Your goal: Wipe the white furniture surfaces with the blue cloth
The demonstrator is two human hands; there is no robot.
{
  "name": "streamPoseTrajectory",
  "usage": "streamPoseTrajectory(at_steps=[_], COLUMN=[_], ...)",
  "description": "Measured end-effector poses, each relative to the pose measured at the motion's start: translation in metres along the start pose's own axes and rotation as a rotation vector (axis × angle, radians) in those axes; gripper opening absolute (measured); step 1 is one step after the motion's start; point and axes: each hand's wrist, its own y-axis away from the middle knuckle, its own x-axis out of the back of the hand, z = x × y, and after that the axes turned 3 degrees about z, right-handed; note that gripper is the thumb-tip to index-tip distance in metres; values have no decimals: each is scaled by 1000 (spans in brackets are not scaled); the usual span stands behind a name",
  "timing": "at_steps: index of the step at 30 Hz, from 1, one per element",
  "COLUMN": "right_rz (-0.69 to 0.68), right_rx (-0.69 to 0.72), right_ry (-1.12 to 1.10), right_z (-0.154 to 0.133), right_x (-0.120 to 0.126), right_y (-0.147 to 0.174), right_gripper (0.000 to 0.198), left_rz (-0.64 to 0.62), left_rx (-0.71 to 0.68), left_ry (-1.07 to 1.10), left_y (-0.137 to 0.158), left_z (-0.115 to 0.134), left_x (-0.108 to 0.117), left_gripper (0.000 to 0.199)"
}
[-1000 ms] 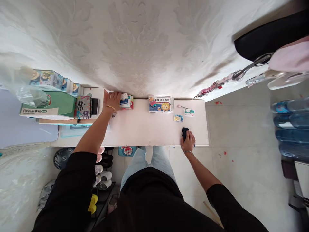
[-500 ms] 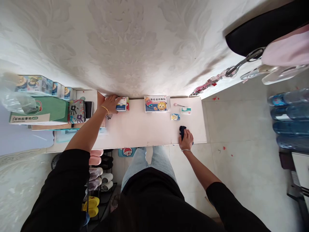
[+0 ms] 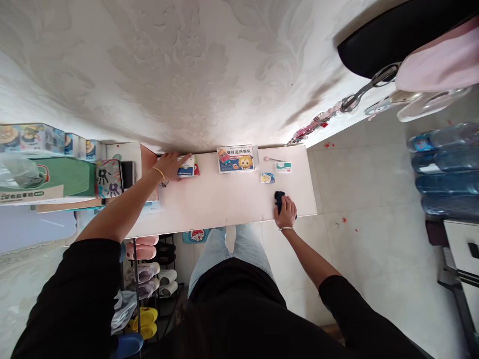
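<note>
"Dark cloth: where is it exactly?"

"Under the right hand, bunched between its curled fingers and the counter, near the counter's front edge."

"So that hand has hold of it?"

"Yes, the fingers are bent over it, and dark fabric shows past them, mostly on the side toward the left hand."

"And what is that left hand doing?"

"It lies near the wall, well apart from the right one, fingers reaching over a blue-and-white box. I can't tell whether it grips the box or only rests on it. Something red shows just beside the box, on the side toward the right hand."

"Between the hands?"

"A larger cartoon box, near the wall. Past the right hand, toward the wall, lie a small yellow-and-blue box, a green-and-white box and a pink-tipped stick."

"Farther out?"

"Left of the left hand, a case printed with handprints, then a green carton. Below the left forearm, yellow clogs among other shoes. Well off to the right hand's right, blue bottles."
</note>
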Motion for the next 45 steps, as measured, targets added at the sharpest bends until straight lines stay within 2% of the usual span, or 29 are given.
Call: streamPoseTrajectory(at_steps=[3,6,8,11,13,15,18,20,22,25,30,34,37,41,45], right_rz=[-25,-42,10,93,23,-50,-161,-194,-211,-222,-231,-235,-237,-235,-227], right_rx=[-3,16,24,104,246,308,189,129,123,144,145,126,64,-12,15], right_ry=[-11,-25,-68,-242,-402,-489,-440,-407,-395,-385,-348,-335,-335,-356,-408], right_z=[-1,-5,-20,-72,-124,-179,-241,-261,-264,-249,-218,-217,-231,-248,-238], right_x=[8,29,46,62,61,52,31,20,12,10,16,11,3,-2,2], right_y=[0,-2,-11,-48,-88,-133,-187,-206,-210,-193,-142,-129,-131,-122,-98], right_gripper=[58,63,67,64,53,53,61,51,37,33,33,40,43,23,12], left_rz=[-35,6,39,86,131,180,240,266,285,279,193,134,130,138,140], left_rx=[16,17,0,-40,-63,-76,-97,-107,-115,-134,-169,-184,-194,-214,-208], left_ry=[-8,6,19,36,53,69,69,69,81,111,183,169,135,135,155], left_y=[-1,-1,1,5,7,5,-1,-7,-15,-32,-76,-107,-121,-128,-130], left_z=[1,0,3,16,27,37,51,61,73,95,134,157,164,166,168], left_x=[1,-1,-1,8,22,42,76,97,113,125,124,119,118,115,111], left_gripper=[117,114,111,108,106,107,111,112,111,111,116,122,121,119,122])
